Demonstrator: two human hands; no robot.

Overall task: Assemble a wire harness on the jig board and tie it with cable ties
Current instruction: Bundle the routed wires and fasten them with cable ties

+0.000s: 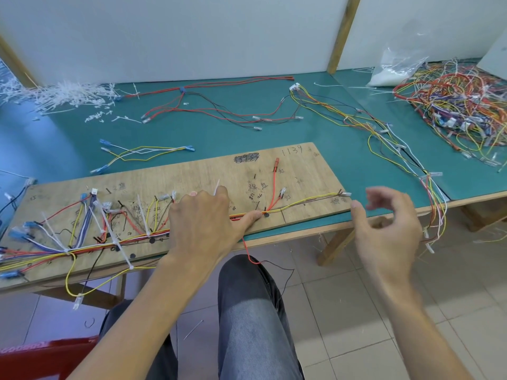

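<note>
The wooden jig board (301,171) lies along the near edge of the desk (247,138), probably so both hands can reach its pegs and pencilled routes without stretching. The harness trunk (137,237) runs along the board's near edge. Its left half already carries fitted cable ties (114,237) with long uncut tails, and branches fan off it toward the board's far edge. The left hand (203,223) sits on the middle of the board with its thumb (251,216) stretched flat along the trunk, seemingly pinning the wires together where the next tie belongs. Its other fingers are curled, and the tail of a white cable tie (217,187) pokes up from between them, so it appears to grip that tie. The right hand (384,229) hangs in the air just off the board's near right corner, fingers loosely bent and parted, holding nothing and touching nothing. To its left, a yellow wire (310,200) runs to a connector at the board's right edge, and a red branch (275,182) climbs toward the far edge. One red wire (248,252) droops off the near edge, unrouted. A heap of harnesses (452,105) fills the desk's far right corner.
</note>
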